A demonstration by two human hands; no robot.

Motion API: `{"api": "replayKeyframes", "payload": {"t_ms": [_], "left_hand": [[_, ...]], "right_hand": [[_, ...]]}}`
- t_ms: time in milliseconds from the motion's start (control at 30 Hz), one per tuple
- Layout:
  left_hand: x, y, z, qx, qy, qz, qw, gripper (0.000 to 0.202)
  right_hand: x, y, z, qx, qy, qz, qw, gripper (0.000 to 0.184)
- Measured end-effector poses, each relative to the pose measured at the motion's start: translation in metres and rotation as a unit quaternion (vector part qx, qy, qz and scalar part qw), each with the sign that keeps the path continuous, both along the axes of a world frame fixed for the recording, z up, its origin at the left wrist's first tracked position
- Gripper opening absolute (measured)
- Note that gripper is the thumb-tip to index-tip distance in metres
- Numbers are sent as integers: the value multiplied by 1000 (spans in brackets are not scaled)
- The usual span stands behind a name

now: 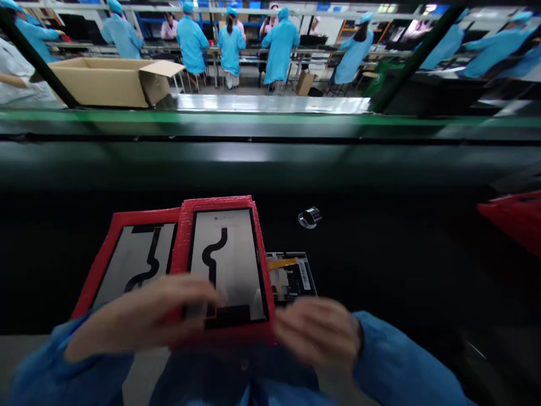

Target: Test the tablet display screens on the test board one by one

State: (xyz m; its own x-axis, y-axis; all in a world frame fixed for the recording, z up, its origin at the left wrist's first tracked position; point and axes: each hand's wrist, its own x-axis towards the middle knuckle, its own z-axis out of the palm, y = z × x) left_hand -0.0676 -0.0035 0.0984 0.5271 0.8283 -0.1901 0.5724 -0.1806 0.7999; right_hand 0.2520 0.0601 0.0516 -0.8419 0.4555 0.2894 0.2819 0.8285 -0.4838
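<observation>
A display panel (236, 248) with a grey back and a curved black ribbon cable (209, 256) lies in a red padded frame (181, 242) near me. My left hand (169, 304), smeared by motion, is over the lower left part of this panel; whether its fingertips touch or pinch anything is unclear. At the frame's lower right corner is my right hand (316, 327), its blurred fingers bent towards the frame. A second panel (135, 259) in a red frame (101, 254) lies to the left, partly under the first. Beyond my right hand sits a black board (304, 276) with an orange flex strip (282, 263).
A small shiny curled piece (310, 217) lies on the black work surface (389, 259). Red padded material (513, 220) is at the right edge. Across the green rail (253, 118) stand an open cardboard box (101, 84) and several people in blue at benches.
</observation>
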Motion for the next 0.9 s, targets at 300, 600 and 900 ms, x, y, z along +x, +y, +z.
{"api": "replayKeyframes", "payload": {"t_ms": [300, 600, 900], "left_hand": [[22, 105, -57, 269, 145, 143, 941, 22], [21, 104, -59, 262, 125, 157, 944, 37], [-9, 122, -105, 351, 135, 152, 914, 31]], "right_hand": [[9, 67, -46, -105, -60, -117, 986, 46], [14, 75, -35, -445, 153, -62, 880, 29], [-30, 90, -23, -444, 236, -79, 861, 50]]}}
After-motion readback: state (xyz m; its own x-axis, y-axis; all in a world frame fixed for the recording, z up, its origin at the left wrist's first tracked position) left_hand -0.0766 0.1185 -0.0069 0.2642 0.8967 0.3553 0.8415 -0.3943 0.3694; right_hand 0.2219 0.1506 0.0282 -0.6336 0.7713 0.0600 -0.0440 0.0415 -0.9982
